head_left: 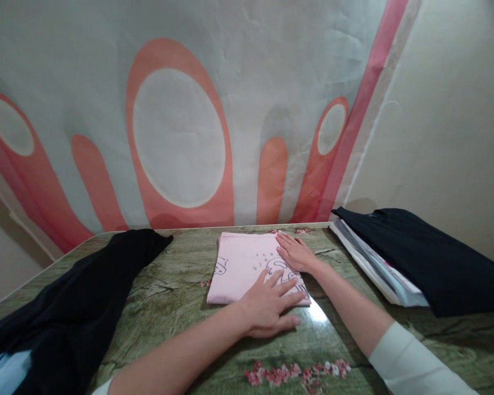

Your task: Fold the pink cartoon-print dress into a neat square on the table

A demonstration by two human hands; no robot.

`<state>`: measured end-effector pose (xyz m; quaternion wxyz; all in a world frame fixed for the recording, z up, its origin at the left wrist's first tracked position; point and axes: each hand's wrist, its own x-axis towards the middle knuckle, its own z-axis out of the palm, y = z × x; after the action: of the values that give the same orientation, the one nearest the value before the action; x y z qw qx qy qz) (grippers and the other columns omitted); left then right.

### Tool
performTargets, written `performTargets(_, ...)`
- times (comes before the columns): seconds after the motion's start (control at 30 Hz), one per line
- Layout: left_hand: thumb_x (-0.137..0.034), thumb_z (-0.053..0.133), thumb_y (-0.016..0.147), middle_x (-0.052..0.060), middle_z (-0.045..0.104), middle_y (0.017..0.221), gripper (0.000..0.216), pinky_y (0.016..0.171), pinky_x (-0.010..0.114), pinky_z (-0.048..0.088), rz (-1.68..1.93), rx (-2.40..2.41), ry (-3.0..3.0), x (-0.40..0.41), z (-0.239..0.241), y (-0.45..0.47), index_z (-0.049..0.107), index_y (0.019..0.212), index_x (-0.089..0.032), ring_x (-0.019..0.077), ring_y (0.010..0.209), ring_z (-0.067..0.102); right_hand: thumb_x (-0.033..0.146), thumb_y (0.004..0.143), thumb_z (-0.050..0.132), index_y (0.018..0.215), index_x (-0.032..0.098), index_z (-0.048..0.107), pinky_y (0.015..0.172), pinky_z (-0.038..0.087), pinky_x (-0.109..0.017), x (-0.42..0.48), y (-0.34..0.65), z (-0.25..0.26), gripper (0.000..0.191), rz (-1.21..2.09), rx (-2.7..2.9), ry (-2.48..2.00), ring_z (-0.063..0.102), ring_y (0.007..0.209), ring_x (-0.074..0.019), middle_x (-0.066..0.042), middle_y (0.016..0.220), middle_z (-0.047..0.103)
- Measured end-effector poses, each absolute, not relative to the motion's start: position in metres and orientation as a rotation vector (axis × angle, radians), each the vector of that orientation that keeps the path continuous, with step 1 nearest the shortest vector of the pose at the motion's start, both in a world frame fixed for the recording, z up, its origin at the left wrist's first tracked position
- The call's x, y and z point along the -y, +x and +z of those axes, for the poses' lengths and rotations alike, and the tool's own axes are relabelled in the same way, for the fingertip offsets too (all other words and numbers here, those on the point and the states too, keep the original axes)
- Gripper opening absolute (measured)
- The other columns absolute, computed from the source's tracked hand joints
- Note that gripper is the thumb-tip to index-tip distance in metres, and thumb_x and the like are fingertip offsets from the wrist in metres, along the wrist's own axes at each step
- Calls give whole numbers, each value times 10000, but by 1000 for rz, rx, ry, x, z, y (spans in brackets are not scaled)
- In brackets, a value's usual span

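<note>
A pink cloth with dark line drawings [236,274] lies flat on the table, folded into a rough square. My left hand [269,304] is spread over its near right part, fingers apart and pointing right. Toward the far right edge of the cloth, my right hand [296,253] rests flat with its fingers stretched out. Neither hand grips anything. Part of the printed drawing is hidden beneath my hands.
The table [181,307] has a wood-look top with pink blossoms. On the left lies a rumpled black cloth [86,291] with a light blue piece [10,370]. At right, a folded black garment [420,258] tops a stack of pale folded cloths [389,280]. Behind stands a painted wall covering [247,99].
</note>
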<state>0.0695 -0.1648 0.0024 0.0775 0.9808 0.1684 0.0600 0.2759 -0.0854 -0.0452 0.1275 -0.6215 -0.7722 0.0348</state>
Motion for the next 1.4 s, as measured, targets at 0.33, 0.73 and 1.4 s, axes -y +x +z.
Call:
performTargets(0.33, -542, 224, 912, -22, 276, 1447, 501, 1025, 597, 96, 63, -413, 2900, 180, 17, 73, 268, 1376, -358, 329, 1331, 162, 421, 911, 218, 1357, 161, 367, 1078, 184, -402, 74, 280, -54, 537, 149, 1916, -1748, 264, 1317, -190, -68, 1431, 322)
performTargets(0.73, -479, 255, 932, 44, 157, 1482, 522, 1090, 459, 70, 20, -1024, 2851, 175, 14, -15, 211, 1409, -274, 227, 1356, 136, 407, 877, 296, 1325, 49, 387, 1064, 255, -365, 84, 294, -43, 581, 175, 1410, -1565, 361, 1266, -210, -160, 1360, 414)
performTargets(1.4, -500, 227, 924, 85, 157, 1479, 586, 1092, 411, 106, 135, -1167, 2658, 142, -5, -46, 219, 1409, -171, 220, 1361, 105, 406, 883, 365, 1176, 176, 549, 1005, 311, -373, 110, 225, -45, 415, 262, 2044, -1402, 452, 1175, -207, -95, 1260, 529)
